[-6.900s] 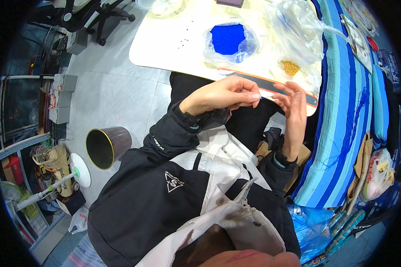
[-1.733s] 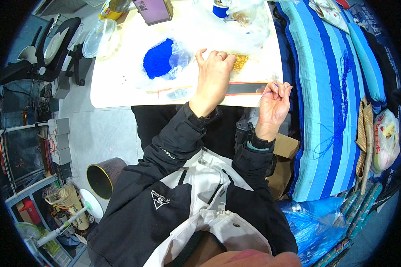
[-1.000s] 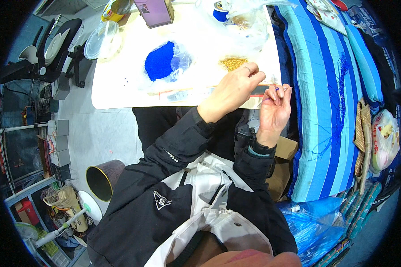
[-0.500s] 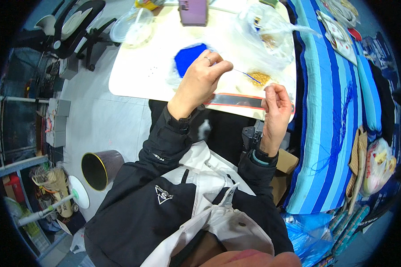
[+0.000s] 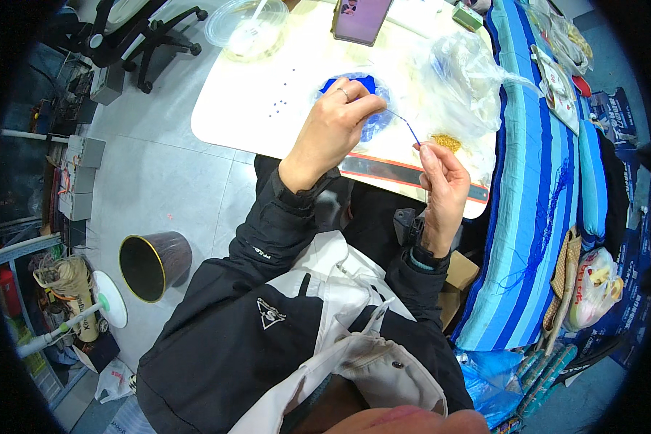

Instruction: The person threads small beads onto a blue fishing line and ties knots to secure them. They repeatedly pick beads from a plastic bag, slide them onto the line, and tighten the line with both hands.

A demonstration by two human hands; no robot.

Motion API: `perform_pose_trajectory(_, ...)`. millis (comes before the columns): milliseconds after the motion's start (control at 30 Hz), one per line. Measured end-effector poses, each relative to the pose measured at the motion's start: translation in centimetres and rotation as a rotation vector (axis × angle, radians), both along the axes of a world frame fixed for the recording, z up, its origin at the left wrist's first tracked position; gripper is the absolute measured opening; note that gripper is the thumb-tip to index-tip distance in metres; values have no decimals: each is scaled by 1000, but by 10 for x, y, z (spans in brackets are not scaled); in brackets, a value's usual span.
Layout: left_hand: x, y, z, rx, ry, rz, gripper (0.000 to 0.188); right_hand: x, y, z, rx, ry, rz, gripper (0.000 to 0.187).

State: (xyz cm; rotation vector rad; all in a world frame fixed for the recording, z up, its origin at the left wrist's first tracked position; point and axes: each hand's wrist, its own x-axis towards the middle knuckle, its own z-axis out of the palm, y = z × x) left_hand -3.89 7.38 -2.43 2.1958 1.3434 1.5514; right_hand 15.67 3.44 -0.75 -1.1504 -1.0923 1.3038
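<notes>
Over the near part of the white table (image 5: 224,101), my left hand (image 5: 329,130) is closed, pinching one end of a thin pale needle or wire. Toward its other end runs a dark blue length (image 5: 411,133), which looks like strung beads. My right hand (image 5: 446,181) has thumb and forefinger pinched at that blue end. Partly hidden behind my left hand lies a heap of bright blue beads (image 5: 367,81) on clear plastic. Beyond my right fingertips sits a small heap of gold beads (image 5: 447,142).
Along the table's near edge lies a dark strip with orange-red borders (image 5: 383,170). A phone (image 5: 362,20), a clear plastic tub (image 5: 249,32) and a clear plastic bag (image 5: 463,79) stand farther back. Blue striped bedding (image 5: 517,217) is at right, a waste bin (image 5: 155,264) at lower left.
My right fingers, apart from the blue end before, now meet it. The blue length hangs more steeply. The whole view has shifted, so the table appears farther right.
</notes>
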Motion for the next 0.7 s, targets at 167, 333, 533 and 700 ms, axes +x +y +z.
perform_pose_trajectory(167, -2, 3, -5, 10, -31, -1, 13, -6, -1, 0, 11, -15, -26, 17)
perform_pose_trajectory(333, -8, 6, -12, -9, 76, 16, 17, -13, 2, -1, 73, -131, -84, 14)
perform_pose_trajectory(533, 4, 2, -14, -65, -40, -188, 26, -28, 8, -11, 124, -169, -103, 10)
perform_pose_trajectory(700, 22, -4, -12, -196, -62, -364, 13, -30, 8, -14, 200, -169, -149, 11)
